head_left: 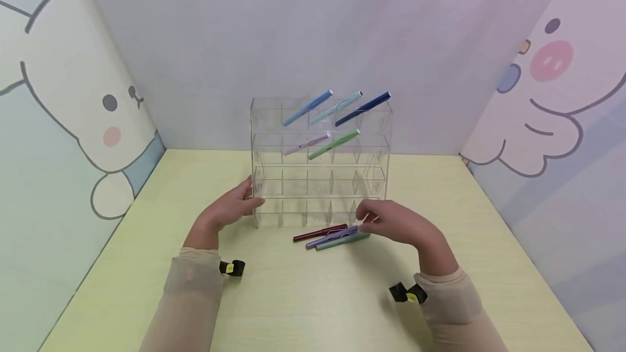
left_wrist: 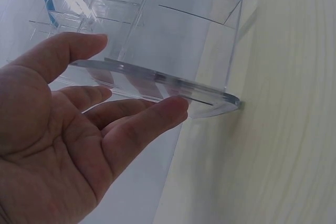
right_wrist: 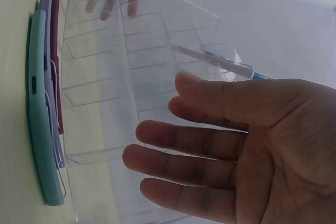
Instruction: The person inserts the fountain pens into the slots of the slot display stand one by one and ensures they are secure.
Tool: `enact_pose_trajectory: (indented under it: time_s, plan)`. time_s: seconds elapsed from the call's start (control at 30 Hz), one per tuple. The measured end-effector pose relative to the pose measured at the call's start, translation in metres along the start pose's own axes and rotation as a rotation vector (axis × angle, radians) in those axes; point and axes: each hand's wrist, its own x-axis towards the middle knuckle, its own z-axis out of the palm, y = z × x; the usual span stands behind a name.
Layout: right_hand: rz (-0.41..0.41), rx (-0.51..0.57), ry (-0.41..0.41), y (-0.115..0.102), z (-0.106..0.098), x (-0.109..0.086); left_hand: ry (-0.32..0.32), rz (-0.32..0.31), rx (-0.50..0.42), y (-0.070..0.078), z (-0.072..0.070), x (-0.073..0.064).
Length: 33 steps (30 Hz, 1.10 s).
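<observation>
A clear acrylic pen rack with rows of compartments stands on the table. My left hand grips its left side panel, thumb on one face and fingers on the other. My right hand hovers by the rack's lower right front, fingers loosely bent and holding nothing. Just left of it, a dark red pen, a purple pen and a grey-green pen lie side by side on the table. The top row holds a blue pen, a pale blue pen and a navy pen.
In the second row lean a lilac pen and a green pen. The pale wooden table meets a plain back wall and cartoon-printed side panels. Black wrist bands sit at both sleeves.
</observation>
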Motion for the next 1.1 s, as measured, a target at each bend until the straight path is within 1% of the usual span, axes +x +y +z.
enact_pose_trajectory:
  time_s: [0.1, 0.17, 0.23, 0.47, 0.67, 0.87, 1.1]
  plan:
    - [0.0, -0.017, -0.044, -0.002, 0.004, 0.003, -0.003, 0.0, -0.002, 0.0, 0.0, 0.001]
    - [0.007, -0.022, -0.056, -0.003, 0.007, 0.005, -0.004, 0.0, -0.003, 0.0, -0.001, 0.001]
    - [0.021, -0.051, -0.057, -0.005, 0.01, 0.006, -0.003, 0.003, -0.003, 0.0, -0.001, 0.001]
    - [0.13, -0.26, -0.058, -0.008, 0.027, 0.012, -0.003, -0.003, -0.003, 0.003, 0.001, 0.0]
    - [0.153, -0.413, -0.063, -0.007, 0.042, 0.018, -0.002, -0.018, -0.008, 0.004, 0.001, -0.001]
    - [0.178, -0.454, -0.058, -0.007, 0.048, 0.02, -0.002, -0.019, -0.004, 0.003, 0.001, -0.001]
    - [0.229, -0.512, -0.086, -0.001, 0.054, 0.024, -0.007, -0.01, 0.001, 0.0, 0.0, -0.001]
